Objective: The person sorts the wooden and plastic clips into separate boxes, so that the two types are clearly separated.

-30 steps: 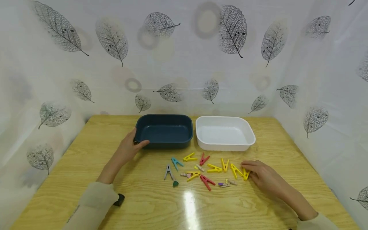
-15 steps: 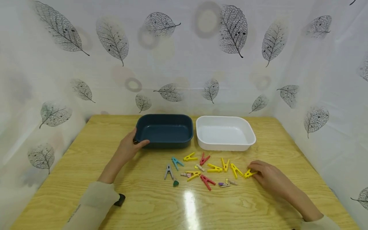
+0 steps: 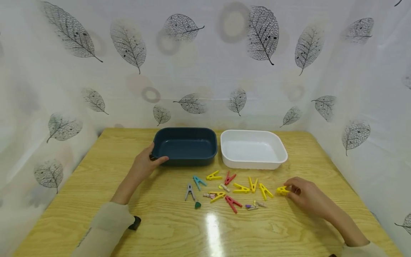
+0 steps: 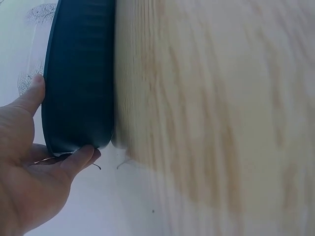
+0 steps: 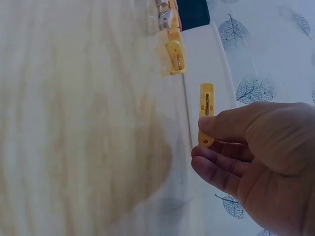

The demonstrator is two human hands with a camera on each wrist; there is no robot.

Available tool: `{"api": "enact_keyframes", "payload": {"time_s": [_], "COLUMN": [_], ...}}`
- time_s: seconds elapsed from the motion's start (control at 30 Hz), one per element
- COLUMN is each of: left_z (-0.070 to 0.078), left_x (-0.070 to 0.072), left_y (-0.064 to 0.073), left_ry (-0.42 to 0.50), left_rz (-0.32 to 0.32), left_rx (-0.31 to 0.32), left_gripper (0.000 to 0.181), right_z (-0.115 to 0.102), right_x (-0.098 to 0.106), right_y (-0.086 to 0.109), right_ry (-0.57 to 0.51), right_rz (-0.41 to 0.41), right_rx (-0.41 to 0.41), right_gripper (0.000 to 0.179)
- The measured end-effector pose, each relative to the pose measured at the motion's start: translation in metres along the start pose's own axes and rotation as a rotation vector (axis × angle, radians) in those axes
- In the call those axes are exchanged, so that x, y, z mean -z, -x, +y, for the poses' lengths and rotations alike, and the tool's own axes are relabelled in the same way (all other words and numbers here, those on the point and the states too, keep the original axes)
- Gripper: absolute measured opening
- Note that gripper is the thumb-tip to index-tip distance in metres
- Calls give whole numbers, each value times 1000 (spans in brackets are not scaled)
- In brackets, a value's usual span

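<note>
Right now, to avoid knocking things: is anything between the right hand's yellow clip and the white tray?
Nothing visible stands between the held yellow clip and the white tray except the tray's own wall; the nearest other clip lies left.

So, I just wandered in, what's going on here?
Someone is handling clothespins at a wooden table. Their right hand has a yellow clip in its grip, to the right of the other clips, which lie scattered in front of two tubs. Their left hand holds the near left corner of the dark tub; the white tub stands beside it.
</note>
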State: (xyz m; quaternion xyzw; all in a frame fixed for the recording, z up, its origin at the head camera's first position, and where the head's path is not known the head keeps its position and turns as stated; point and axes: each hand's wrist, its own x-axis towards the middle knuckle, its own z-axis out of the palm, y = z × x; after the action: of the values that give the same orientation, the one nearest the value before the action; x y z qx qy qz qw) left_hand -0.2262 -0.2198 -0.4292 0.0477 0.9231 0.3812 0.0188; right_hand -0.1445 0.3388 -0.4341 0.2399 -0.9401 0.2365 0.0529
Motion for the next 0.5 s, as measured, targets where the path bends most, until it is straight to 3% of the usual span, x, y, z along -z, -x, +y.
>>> {"api": "enact_keyframes", "payload": {"time_s": [0.5], "left_z": [2], "left_x": [1], "left_y": [1], "left_ry": [11], "left_rz": [-6], "left_rx": [-20], "left_gripper": [96], "right_z": [-14], "right_x": [11], "right_y": [-22], "right_ry": [-26], "right_rz": [46], "right_rx": [71], "right_gripper": [26]}}
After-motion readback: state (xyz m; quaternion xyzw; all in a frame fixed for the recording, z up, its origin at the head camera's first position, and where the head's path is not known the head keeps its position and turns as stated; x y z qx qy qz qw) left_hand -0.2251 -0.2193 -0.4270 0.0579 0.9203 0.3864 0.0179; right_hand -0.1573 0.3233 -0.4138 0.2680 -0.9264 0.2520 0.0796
